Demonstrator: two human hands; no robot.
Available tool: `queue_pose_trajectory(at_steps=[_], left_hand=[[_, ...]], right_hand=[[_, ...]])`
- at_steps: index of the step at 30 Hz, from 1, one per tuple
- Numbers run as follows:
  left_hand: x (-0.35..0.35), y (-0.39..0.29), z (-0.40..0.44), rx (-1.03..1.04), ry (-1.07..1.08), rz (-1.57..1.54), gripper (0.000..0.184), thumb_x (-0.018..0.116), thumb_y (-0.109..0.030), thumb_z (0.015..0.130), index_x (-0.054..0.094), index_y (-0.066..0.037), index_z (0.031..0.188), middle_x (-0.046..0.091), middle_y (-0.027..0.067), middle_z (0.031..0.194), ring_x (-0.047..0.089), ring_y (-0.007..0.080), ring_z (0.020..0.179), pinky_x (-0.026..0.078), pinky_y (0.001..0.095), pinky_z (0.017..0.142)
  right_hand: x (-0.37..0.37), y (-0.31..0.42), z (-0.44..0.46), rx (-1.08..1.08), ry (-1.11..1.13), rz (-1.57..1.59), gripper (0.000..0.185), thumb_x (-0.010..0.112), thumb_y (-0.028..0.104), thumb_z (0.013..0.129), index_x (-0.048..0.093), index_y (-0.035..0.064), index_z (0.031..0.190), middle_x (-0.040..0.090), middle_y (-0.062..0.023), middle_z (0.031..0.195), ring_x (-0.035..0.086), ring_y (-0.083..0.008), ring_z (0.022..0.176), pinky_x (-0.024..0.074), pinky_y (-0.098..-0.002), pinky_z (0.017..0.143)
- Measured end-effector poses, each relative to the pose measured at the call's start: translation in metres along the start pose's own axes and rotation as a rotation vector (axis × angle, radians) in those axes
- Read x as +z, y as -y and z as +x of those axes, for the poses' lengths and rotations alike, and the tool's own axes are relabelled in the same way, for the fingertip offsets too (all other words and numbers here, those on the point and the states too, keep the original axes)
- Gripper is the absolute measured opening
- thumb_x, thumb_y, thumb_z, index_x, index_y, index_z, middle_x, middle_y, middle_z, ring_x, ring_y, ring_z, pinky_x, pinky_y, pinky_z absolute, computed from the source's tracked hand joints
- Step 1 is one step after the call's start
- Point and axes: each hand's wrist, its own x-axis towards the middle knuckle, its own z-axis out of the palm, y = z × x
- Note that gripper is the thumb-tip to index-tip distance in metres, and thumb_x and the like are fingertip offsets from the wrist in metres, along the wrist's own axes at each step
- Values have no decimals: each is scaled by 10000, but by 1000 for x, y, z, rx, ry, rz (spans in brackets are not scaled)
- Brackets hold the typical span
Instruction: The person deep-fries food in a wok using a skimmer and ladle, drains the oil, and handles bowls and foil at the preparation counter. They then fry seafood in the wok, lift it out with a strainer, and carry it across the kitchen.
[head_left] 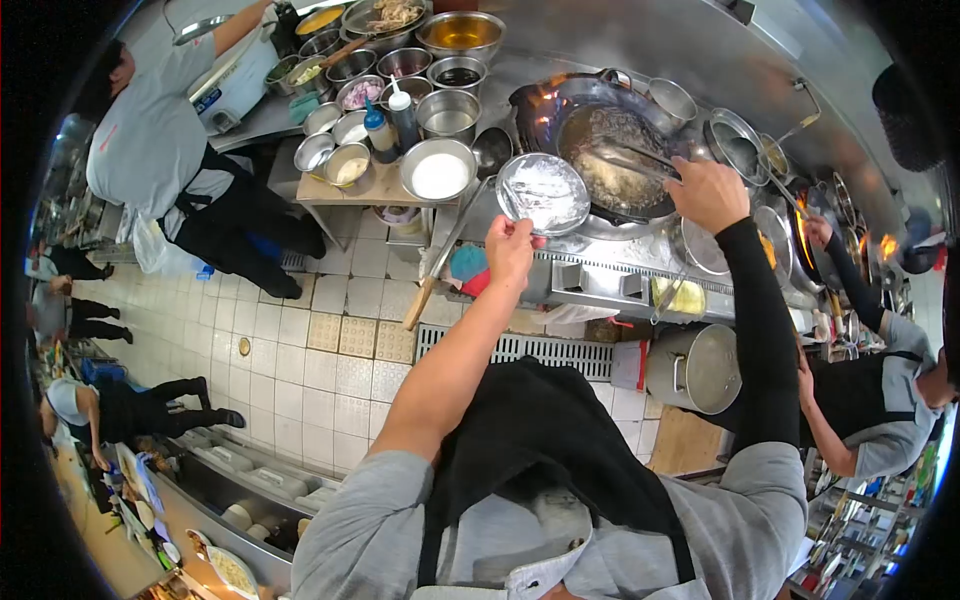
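My left hand (511, 252) pinches the near rim of a round metal bowl (545, 190) whose inside is smeared with white powder. The bowl is tilted beside the left edge of a black wok (536, 120). In the wok, frothy oil (612, 175) bubbles around pieces I cannot make out. My right hand (708, 193) is closed on metal tongs (640, 162), their tips over the bubbling oil. Left of the bowl, a ladle (447, 255) with a wooden handle end lies slantwise.
Left of the wok, a bowl of white powder (438, 175), squeeze bottles (380, 130) and several ingredient bowls crowd a side table (345, 195). A large pot (710, 368) stands below the stove at right. Co-workers (160, 150) stand at left; another person (870, 400) cooks close on the right.
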Motion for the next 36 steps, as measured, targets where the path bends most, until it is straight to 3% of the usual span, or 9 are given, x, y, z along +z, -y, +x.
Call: queue_pose_trajectory(at_steps=[3,10,16,20,23,28,30,33,36], left_hand=[[2,-1,-4,30,43,43,166,600,-72,819,448,-49,758,536,55,666,572,152,534,488,277,502],[3,-6,-12,39,112,111,196,610,-79,835,442,-60,735,537,54,694,549,142,561,508,284,534],[-6,8,-4,36,88,19,171,600,-69,840,451,-51,758,545,61,711,567,151,561,511,283,532],[-16,-2,-13,-12,43,54,169,603,-61,838,453,-48,761,549,69,714,581,161,560,517,287,532],[-24,-5,-18,-14,34,61,172,609,-64,837,455,-46,763,550,72,708,586,166,558,519,291,529],[-31,-10,-23,-4,35,64,175,618,-73,836,462,-42,762,556,74,700,595,169,561,523,296,528],[-30,-13,-22,-19,40,74,176,619,-75,836,464,-43,759,558,74,704,597,170,565,526,297,535],[-25,-18,-24,-40,69,77,176,621,-78,835,467,-45,756,561,73,709,599,169,573,531,295,545],[-14,-22,-30,-52,103,56,176,621,-79,834,467,-49,753,566,72,716,602,167,589,533,291,553]], right_hand=[[-29,15,-6,-215,63,15,274,620,313,795,638,79,936,634,-112,811,637,-321,744,506,-439,646],[-36,34,-9,-273,130,-59,283,609,313,811,657,90,978,644,-110,815,642,-315,754,505,-433,666],[-45,2,-19,-145,-21,16,271,609,298,814,676,104,992,666,-136,866,636,-333,799,498,-460,699],[25,-21,6,152,250,-76,283,624,321,793,680,84,938,682,-132,868,650,-308,890,523,-433,756],[75,-26,14,177,367,-120,315,620,338,796,681,69,949,680,-157,931,645,-308,955,525,-419,797],[77,-48,17,307,283,-93,372,608,344,787,654,70,1035,667,-179,984,643,-319,957,519,-415,804],[23,-35,11,252,208,-127,363,601,328,796,642,76,1055,670,-156,945,646,-331,902,519,-424,770],[-43,-5,-11,-79,-4,-7,320,589,317,815,650,79,1021,665,-138,884,647,-327,831,518,-428,723],[-61,29,-27,-272,82,-14,285,611,298,812,641,89,1004,648,-124,868,634,-331,776,495,-454,676]])
